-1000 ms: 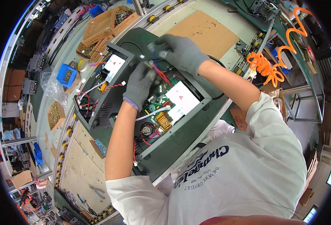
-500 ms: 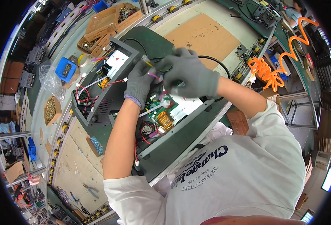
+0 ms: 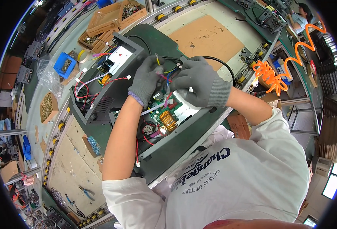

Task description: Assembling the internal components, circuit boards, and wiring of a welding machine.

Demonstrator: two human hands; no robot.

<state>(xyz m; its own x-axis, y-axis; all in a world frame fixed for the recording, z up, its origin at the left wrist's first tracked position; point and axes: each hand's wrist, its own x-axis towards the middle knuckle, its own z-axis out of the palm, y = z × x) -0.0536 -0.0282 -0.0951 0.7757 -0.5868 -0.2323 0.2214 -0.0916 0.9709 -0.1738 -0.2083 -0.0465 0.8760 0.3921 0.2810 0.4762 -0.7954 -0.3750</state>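
Note:
Both my hands wear grey knit gloves and meet over an open dark metal chassis (image 3: 99, 100) with a green circuit board (image 3: 164, 114) inside. My left hand (image 3: 145, 78) pinches a bundle of coloured wires (image 3: 164, 73) above the board. My right hand (image 3: 201, 82) closes on the same wires from the right, a small white connector (image 3: 190, 90) showing by its fingers. A copper coil (image 3: 168, 120) and a round black part (image 3: 148, 129) sit on the board below my hands. A black cable (image 3: 220, 63) loops behind my right hand.
Cardboard trays of small parts (image 3: 111, 17) stand at the back left, with a blue bin (image 3: 63, 65) and a clear plastic bag (image 3: 48, 76) beside them. A brown cardboard sheet (image 3: 206, 36) lies behind the chassis. An orange coiled hose (image 3: 275, 72) hangs right. Pliers (image 3: 85, 192) lie lower left.
My right hand has come down from the chassis's far edge to join my left hand over the board. Both now grip the wire bundle close together.

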